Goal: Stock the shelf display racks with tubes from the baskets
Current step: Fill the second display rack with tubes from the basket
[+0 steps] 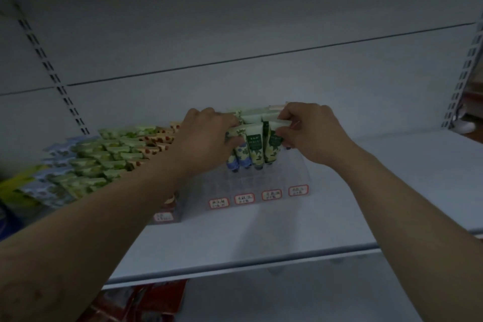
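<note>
Head view, dim. Gripping tubes (254, 144) with left hand (206, 136), pinching one with right hand (313, 133) over rack (264, 180); cannot read labels (244, 198).

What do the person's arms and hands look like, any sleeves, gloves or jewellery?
The left forearm and right forearm are bare, with no sleeves in view. The left hand and right hand have no gloves; no watch, bracelet or ring shows.

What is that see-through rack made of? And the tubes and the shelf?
The rack looks like clear hard plastic: you can see the shelf through it. The tubes seem soft plastic, smooth with printed leaves. The shelf is probably painted metal: smooth, white, thin-edged.
</note>
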A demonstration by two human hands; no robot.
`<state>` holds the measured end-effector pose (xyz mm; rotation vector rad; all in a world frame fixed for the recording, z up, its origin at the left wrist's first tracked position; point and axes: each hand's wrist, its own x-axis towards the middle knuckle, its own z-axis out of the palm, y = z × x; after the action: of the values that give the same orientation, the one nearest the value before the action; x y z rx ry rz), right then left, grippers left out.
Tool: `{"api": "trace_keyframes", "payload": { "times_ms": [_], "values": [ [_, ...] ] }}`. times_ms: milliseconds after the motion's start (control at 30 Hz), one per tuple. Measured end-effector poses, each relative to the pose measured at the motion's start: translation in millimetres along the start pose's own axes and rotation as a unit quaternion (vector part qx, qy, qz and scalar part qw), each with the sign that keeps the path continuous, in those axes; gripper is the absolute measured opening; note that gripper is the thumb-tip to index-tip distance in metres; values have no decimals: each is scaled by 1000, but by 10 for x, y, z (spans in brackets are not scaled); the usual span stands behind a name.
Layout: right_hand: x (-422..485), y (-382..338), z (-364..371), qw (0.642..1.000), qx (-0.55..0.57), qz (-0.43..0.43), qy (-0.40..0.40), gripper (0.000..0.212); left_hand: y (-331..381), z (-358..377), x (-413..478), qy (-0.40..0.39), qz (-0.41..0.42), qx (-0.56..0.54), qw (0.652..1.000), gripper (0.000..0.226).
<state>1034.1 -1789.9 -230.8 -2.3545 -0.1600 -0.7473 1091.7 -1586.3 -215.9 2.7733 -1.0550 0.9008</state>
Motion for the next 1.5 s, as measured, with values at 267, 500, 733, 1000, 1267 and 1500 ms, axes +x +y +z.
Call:
{"api": "trace_keyframes", "payload": {
  "times_ms": [267,500,733,1000,1267,1500],
  "values": [
    [124,-53,104,996,-80,-41,-24,17,24,20,101,-55,-8,48,997,48],
    [150,-65,162,993,-109,-37,-2,18,44,39,123,-58,-23,48,997,46],
    [146,-71,270,991,-131,-34,22,18,62,113,92,-43,-45,42,997,38],
    [142,-111,163,994,-106,-7,-2,17,110,94,53,-48,-76,46,995,34],
    [173,-139,134,996,-85,4,-1,21,136,64,92,-83,-76,62,992,40],
    [168,-119,188,994,-111,-9,-3,19,118,49,97,-90,-60,71,992,48]
  ]
}}
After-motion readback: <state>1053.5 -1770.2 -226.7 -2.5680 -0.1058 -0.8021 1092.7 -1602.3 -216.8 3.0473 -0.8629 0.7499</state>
